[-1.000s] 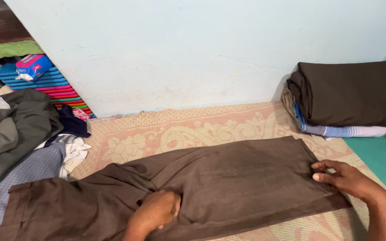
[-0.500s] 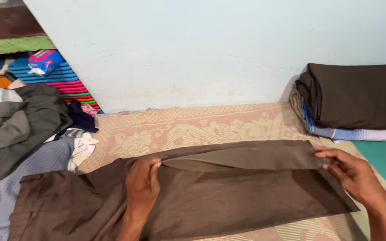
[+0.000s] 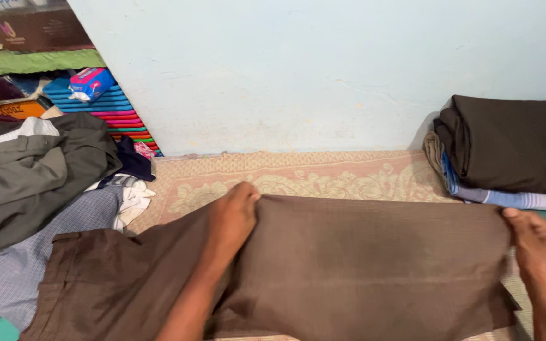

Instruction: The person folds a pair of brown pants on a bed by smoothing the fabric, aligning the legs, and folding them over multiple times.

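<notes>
Brown trousers [image 3: 349, 265] spread flat on patterned mat [image 3: 323, 173], waist at left. Left hand [image 3: 232, 215] pinches far edge mid-length. Right hand [image 3: 538, 243] grips hem at right end. Folded stack [image 3: 507, 151] far right; loose clothes [image 3: 26, 177] left.

Left hand [image 3: 234, 215] is extended forward from the lower frame edge, palm down, fingers curled together at the far end, forearm bare and angled up to the right. Right hand [image 3: 541, 247] sits at the right edge, palm down, fingers bent and closed, forearm running off the lower corner.
</notes>
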